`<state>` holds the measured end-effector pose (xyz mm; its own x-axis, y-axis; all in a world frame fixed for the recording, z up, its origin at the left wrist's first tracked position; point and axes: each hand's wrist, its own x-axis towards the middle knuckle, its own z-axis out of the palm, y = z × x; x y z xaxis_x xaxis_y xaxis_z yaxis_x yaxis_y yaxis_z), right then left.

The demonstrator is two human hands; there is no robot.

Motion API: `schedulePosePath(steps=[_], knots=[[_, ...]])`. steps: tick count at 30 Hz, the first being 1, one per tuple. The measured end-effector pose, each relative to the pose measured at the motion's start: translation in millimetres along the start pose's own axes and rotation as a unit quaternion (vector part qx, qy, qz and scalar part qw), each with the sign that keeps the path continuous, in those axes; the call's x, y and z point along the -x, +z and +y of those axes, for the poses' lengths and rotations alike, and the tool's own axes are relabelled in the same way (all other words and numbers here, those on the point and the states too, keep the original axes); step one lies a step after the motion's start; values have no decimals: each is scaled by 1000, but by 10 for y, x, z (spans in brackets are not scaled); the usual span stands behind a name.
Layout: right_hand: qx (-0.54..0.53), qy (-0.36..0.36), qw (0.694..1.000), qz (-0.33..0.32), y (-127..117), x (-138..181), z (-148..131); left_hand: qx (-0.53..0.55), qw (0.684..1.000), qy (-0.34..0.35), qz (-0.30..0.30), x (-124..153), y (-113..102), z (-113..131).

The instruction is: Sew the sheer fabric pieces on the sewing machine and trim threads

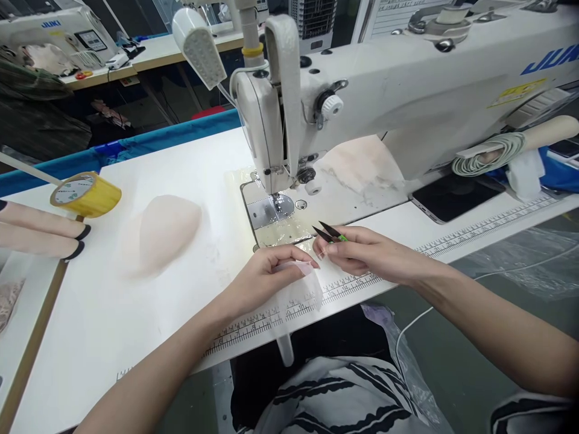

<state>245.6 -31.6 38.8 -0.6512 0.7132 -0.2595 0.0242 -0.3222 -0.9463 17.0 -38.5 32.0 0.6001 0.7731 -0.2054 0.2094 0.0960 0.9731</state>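
My left hand (271, 271) is closed in a pinch on a small pale pink fabric piece (304, 288) at the front edge of the white sewing table (113, 313). My right hand (362, 250) grips black thread snips with a green handle (329, 233), blades pointing left toward the sewing machine needle plate (270, 211). The two hands nearly touch just in front of the plate. A white Juki sewing machine (407, 78) stands behind them.
A pale pink moulded cup (165, 232) lies left of the machine. A yellow tape roll (85, 194) sits at far left beside pale pieces with black tips (40, 232). A ruler strip (362, 280) runs along the table's front edge. A phone (456, 196) lies under the machine arm.
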Motion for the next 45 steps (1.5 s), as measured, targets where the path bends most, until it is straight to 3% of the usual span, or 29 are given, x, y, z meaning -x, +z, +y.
schedulePosePath(steps=[5,9,13,17,19,23,25,29,32,34,40,45], knots=[[-142,-17,989,-31,107,-48,142,18,999,-5,-29,-24,-14,-5],[-174,-32,982,-70,170,-63,166,20,998,-9,-54,-20,-31,-22],[-23,-72,997,-14,155,-36,80,-11,995,-29,-90,-2,-57,-1],[153,-118,978,75,41,-3,-10,-22,993,-34,-108,11,-77,44],[236,-136,955,117,-48,8,-53,-7,990,-37,-134,17,-84,61],[376,-210,867,249,-239,63,-158,10,979,-40,-198,21,-83,64],[383,-218,854,277,-276,125,-186,14,989,-34,-145,11,-72,50],[304,-130,928,173,-103,228,-89,66,997,-49,0,-17,-36,15],[269,-44,953,129,131,193,54,75,994,-67,36,-23,-12,-7],[256,-53,954,147,230,122,109,70,994,-67,49,-19,-7,-18],[279,-126,924,231,220,-17,119,101,990,-65,71,-15,-28,-44],[335,-299,837,313,307,0,184,113,986,-82,92,-23,-19,-31]])
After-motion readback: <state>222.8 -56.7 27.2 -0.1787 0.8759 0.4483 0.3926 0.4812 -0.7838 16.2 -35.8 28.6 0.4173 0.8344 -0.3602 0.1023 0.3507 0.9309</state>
